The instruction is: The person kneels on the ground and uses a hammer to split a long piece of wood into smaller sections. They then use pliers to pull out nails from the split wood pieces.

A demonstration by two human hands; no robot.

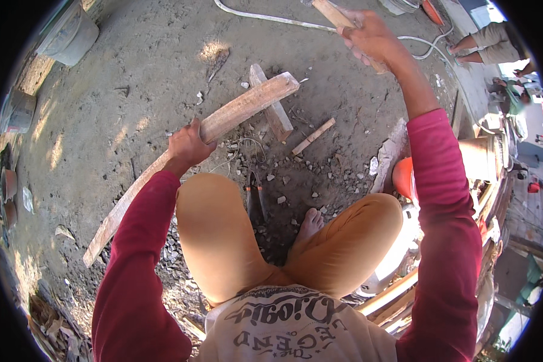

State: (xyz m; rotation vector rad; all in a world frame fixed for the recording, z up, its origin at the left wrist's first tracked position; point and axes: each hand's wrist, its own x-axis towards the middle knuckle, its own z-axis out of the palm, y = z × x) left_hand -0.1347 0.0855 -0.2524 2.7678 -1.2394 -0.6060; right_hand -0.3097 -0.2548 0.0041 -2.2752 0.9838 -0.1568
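My left hand (188,146) is closed round a long wooden beam (247,105) that slants from the lower left up to the right. Its far end rests across a short wooden block (274,114) on the ground. Raised at the upper right, my right hand (371,37) grips the wooden handle of a hammer (332,13); the top edge of the picture cuts off most of its head. A small pale sliver shows at the beam's far tip, too small to name. On the dirt between my legs lies a tool with orange-and-black handles (254,196), partly in shadow.
A thin wooden stick (314,136) lies right of the block among loose stones. Buckets (69,36) stand at the far left. A white hose (271,18) crosses the far ground. An orange rounded object (404,178) sits beside my right knee. Another person's legs (492,43) show at the far right.
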